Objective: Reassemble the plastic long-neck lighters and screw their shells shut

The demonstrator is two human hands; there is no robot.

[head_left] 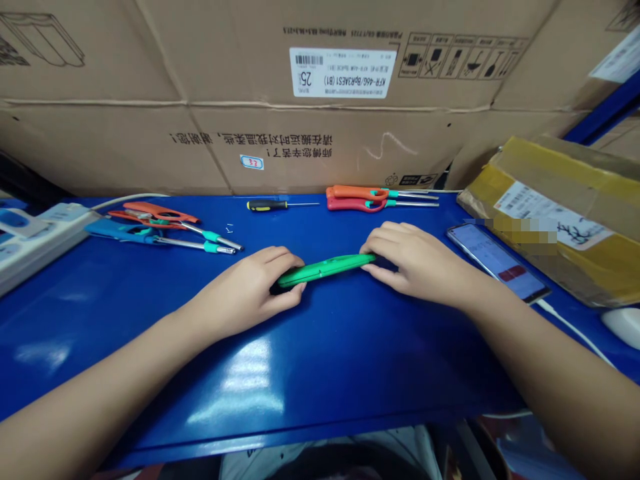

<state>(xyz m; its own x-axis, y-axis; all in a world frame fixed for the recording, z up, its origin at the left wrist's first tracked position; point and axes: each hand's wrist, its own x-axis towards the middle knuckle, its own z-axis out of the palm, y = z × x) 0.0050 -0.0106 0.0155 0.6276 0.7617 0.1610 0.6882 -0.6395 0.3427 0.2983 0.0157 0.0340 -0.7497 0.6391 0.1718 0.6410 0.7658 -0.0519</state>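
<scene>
A long green plastic piece [327, 269] is held just above the blue table [320, 360], in the middle of the view. My left hand [260, 283] pinches its left end between thumb and fingers. Its right end is gripped by my right hand [410, 260], thumb below and fingers above. Behind it lie a black and yellow screwdriver [267, 205] and, to the right, an orange lighter [357, 193] beside a red lighter [353, 203]. A blue lighter [123, 231] and orange-red lighters [163, 213] rest at the left.
Cardboard with printing [240, 127] stands along the back. A white power strip [40, 247] is at the left edge. On the right are a phone [490, 257] with a cable, a yellow-taped box [565, 213] and a white object [623, 325].
</scene>
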